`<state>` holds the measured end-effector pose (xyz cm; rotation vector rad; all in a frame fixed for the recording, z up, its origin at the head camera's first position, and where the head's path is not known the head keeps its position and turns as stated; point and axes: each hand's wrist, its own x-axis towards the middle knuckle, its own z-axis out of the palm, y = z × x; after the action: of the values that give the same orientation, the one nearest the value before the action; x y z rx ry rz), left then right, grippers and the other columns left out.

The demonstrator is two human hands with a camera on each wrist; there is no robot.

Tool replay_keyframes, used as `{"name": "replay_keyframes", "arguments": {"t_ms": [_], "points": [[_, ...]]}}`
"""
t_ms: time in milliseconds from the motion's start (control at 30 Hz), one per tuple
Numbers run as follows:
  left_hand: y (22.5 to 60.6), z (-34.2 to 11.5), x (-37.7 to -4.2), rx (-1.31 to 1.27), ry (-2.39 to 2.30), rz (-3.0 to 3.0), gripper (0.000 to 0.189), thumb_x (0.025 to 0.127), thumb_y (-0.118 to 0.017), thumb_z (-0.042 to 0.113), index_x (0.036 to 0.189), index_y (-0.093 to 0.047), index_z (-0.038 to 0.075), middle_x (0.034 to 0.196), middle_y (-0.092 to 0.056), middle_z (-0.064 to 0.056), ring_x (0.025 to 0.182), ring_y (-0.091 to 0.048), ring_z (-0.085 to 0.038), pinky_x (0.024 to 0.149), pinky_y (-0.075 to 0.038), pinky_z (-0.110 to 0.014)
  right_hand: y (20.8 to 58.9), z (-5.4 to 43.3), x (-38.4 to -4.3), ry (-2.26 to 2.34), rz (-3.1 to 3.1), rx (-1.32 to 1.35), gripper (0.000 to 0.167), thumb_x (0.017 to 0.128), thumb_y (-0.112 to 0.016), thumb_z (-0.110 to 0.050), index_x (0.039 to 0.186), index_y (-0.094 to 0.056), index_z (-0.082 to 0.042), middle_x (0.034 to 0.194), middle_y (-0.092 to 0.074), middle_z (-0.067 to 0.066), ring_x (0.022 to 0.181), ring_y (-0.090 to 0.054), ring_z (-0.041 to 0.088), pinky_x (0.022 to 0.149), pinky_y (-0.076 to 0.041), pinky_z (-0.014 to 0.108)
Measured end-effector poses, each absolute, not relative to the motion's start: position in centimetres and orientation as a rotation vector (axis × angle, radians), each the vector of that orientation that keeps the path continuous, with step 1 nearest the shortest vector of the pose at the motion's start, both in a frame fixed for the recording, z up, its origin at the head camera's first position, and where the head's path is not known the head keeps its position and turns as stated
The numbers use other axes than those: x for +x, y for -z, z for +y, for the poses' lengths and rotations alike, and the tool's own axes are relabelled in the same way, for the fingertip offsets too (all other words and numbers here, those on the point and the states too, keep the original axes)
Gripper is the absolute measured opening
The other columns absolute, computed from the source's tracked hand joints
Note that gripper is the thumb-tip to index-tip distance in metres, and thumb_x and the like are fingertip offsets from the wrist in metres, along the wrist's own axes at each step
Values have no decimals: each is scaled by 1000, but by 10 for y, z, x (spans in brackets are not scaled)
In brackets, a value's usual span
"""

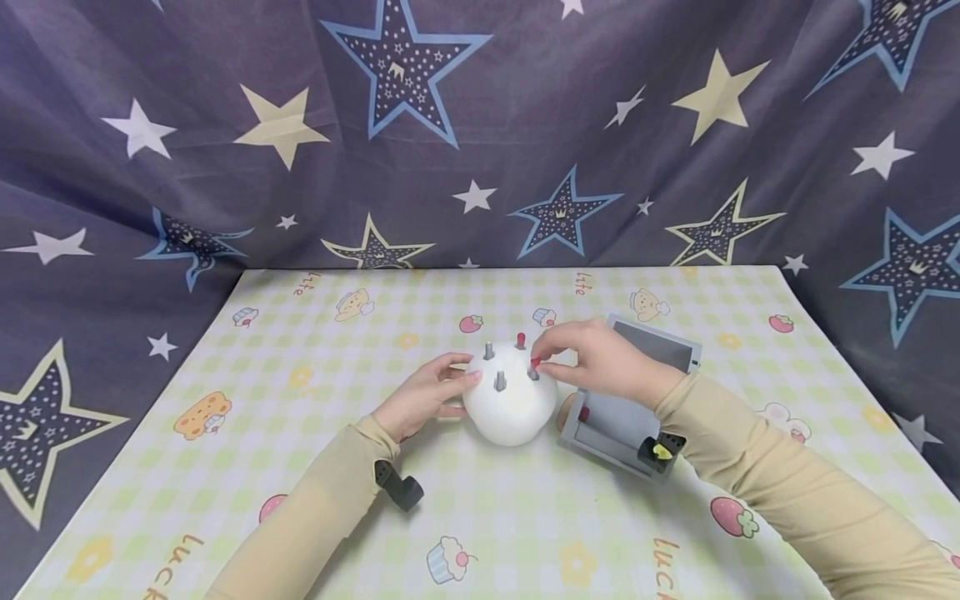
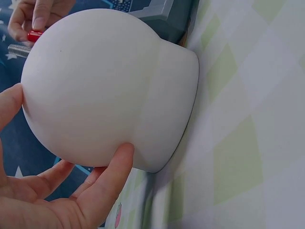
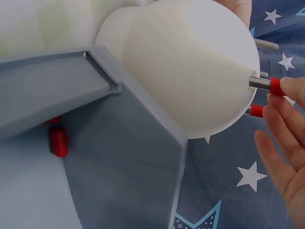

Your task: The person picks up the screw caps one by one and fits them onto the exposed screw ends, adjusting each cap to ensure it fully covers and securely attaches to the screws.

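Note:
A white ball-shaped dome on a short neck stands on the table, with several threaded metal studs rising from its top. My left hand holds the dome from the left, fingertips spread against its side. Between thumb and finger, my right hand pinches a small red cap at the end of the near right stud. Another stud carries a red cap. Two studs on the left, the rear one and the front one, are bare metal.
Right of the dome, under my right forearm, lies a grey open box with red caps inside. A checked cloth with printed cakes and strawberries covers the table. Behind hangs a dark star-patterned curtain.

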<state>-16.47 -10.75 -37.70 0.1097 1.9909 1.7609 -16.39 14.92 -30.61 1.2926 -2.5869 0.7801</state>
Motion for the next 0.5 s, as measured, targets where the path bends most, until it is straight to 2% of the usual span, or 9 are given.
{"name": "replay_keyframes", "arguments": {"t_ms": [500], "points": [[377,-107,-165,98,-1767,1989,53,96,-55,16,142,-34,0,134,-38,-26,118,-50,-37,90,-55,-44,310,149,-165,-787,-2591,1297,11,82,-70,-5,92,-69,-9,90,-71,0,84,-65,14,73,-58,32]]}}
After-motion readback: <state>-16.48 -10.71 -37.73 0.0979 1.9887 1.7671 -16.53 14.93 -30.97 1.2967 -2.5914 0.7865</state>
